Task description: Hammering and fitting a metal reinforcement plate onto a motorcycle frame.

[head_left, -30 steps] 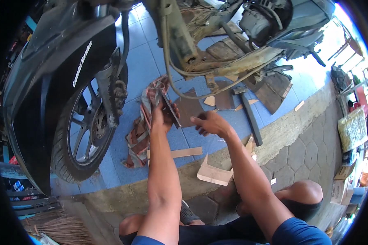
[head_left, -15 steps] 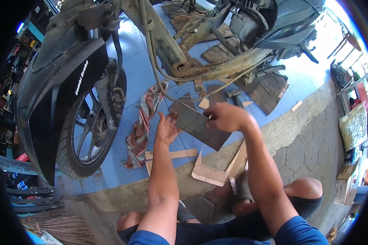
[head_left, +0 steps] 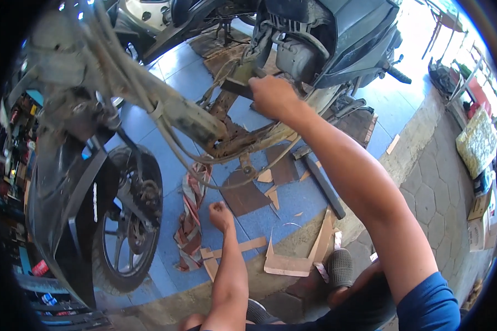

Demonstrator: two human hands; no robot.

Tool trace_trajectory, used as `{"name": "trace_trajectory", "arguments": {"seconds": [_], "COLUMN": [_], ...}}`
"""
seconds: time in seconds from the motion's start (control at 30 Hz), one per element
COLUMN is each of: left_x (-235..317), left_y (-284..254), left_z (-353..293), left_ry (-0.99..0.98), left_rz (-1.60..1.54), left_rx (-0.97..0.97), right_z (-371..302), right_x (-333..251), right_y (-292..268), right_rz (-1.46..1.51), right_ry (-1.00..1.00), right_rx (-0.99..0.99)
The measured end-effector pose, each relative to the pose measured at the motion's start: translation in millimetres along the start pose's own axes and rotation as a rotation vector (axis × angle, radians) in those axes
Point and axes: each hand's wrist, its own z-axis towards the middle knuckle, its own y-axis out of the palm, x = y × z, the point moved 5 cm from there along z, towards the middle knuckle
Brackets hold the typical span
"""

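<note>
My right hand [head_left: 273, 96] reaches far forward over the rusty frame [head_left: 265, 135] of a stripped motorbike. Its fingers are closed on a dark metal plate [head_left: 237, 89], now tilted and seen mostly along its edge. Whether the plate touches the frame I cannot tell. Low over the blue tiles, my left hand [head_left: 221, 216] is curled closed, just right of a crumpled red and grey cloth [head_left: 192, 215]. Anything inside its fingers is hidden. Beyond it lies a brown sheet piece [head_left: 246, 196]. A hammer [head_left: 326, 187] rests on the floor below my right forearm.
Cut cardboard strips [head_left: 287, 265] lie near my feet. A front wheel [head_left: 130, 220] and black fairing [head_left: 74, 226] stand at the left. Cables [head_left: 168, 127] hang along the frame. The engine [head_left: 298, 58] sits at the back. Paving [head_left: 431, 182] runs along the right.
My right hand has carried the plate forward and up to the frame. My left hand has curled closed and sits lower in view. The view has shifted, uncovering the hammer's handle.
</note>
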Motion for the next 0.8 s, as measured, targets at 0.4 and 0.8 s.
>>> {"name": "trace_trajectory", "arguments": {"seconds": [0.4, 0.8], "left_x": [25.3, 9.8], "left_y": [2.9, 11.5], "left_z": [-20.3, -13.8], "left_ry": [0.274, 0.327], "left_rz": [0.253, 0.490], "left_rx": [0.061, 0.055], "right_z": [29.6, 41.9], "right_x": [41.7, -8.8], "right_y": [60.6, 106.5], "right_rz": [-0.029, 0.362], "right_ry": [-0.260, -0.110], "right_rx": [-0.166, -0.411]}}
